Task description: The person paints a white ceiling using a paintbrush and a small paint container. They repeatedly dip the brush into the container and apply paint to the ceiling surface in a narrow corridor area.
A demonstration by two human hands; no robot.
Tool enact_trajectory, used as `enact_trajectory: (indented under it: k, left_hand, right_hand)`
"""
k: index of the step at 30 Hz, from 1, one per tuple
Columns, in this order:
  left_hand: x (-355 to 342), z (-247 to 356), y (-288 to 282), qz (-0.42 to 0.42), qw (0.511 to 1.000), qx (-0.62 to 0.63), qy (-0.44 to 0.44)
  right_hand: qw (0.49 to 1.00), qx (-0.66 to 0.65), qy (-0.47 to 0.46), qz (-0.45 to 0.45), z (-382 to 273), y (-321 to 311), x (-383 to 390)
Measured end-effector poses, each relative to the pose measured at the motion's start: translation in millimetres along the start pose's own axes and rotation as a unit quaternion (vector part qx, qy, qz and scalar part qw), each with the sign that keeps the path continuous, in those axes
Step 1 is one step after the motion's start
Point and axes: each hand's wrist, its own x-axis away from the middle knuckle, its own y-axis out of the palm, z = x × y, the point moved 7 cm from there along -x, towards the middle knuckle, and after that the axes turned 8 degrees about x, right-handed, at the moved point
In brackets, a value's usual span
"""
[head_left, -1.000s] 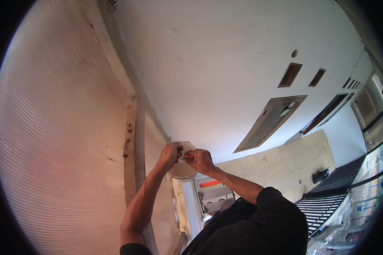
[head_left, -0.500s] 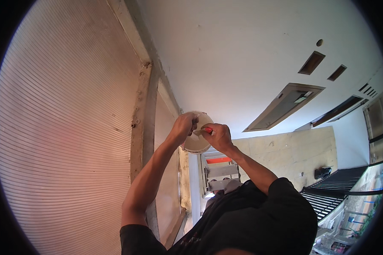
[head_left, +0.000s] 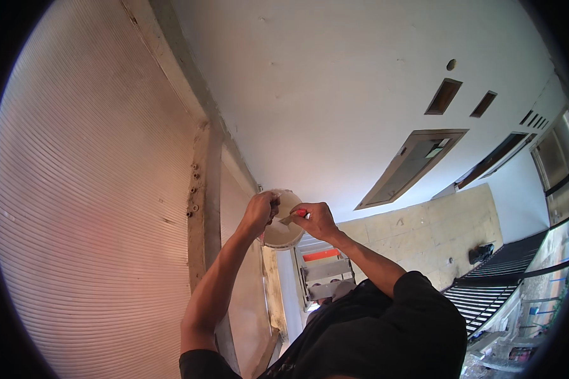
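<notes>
A round, pale bucket (head_left: 283, 242) with whitish material inside is held up in front of me, above a ladder. My left hand (head_left: 259, 211) is closed at the bucket's left rim, its fingers curled inward; what they grip is hidden. In my right hand (head_left: 319, 221) is a putty knife (head_left: 289, 219) with a red handle, its blade angled down and left over the bucket's opening. Between the two hands there is a small gap, with the blade's tip close to the left fingers.
Ribbed translucent panels (head_left: 95, 208) in a worn frame (head_left: 198, 189) rise along my left. A white wall (head_left: 310, 95) with a window (head_left: 411, 167) stands ahead and right. Below are the ladder (head_left: 327, 271), a tiled floor (head_left: 423, 227) and a black railing (head_left: 496, 278).
The whole view has shifted, so the bucket and both hands appear lower and slightly further left. The knife's blade now shows more plainly over the opening. Both hands keep their grips.
</notes>
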Motion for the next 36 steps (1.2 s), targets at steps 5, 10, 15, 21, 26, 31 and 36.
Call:
enact_trajectory:
  k: [5, 10, 15, 21, 26, 31, 36]
  left_hand:
    - [-1.9, -1.6, 0.3, 0.01, 1.0, 0.008, 0.0]
    - [-1.1, -1.5, 2.0, -0.008, 1.0, 0.018, -0.003]
    - [0.4, 1.5, 0.2, -0.013, 1.0, 0.021, 0.004]
    - [-0.1, 4.0, -0.4, 0.015, 0.999, 0.044, -0.002]
    - [5.5, 9.1, -9.9, 0.056, 0.998, 0.035, -0.012]
    - [6.4, 9.9, -7.5, 0.051, 0.998, 0.036, 0.001]
    - [6.7, 10.0, -6.9, 0.035, 0.999, 0.04, 0.011]
  right_hand:
    - [0.999, 0.024, -0.016, -0.024, 0.3, 16.7, 0.5]
    - [0.984, 0.096, -0.107, 0.101, -17.3, 7.0, -3.2]
    - [0.953, 0.172, -0.18, 0.175, -25.1, -9.4, 8.4]
    - [0.986, -0.12, 0.082, 0.082, 21.4, -46.3, 18.5]
    - [0.939, -0.289, 0.109, 0.15, 43.4, -101.4, 19.7]
    - [0.908, -0.326, 0.057, 0.256, 72.0, -165.5, -17.5]
    - [0.906, -0.281, -0.056, 0.312, 72.0, -213.0, -83.8]
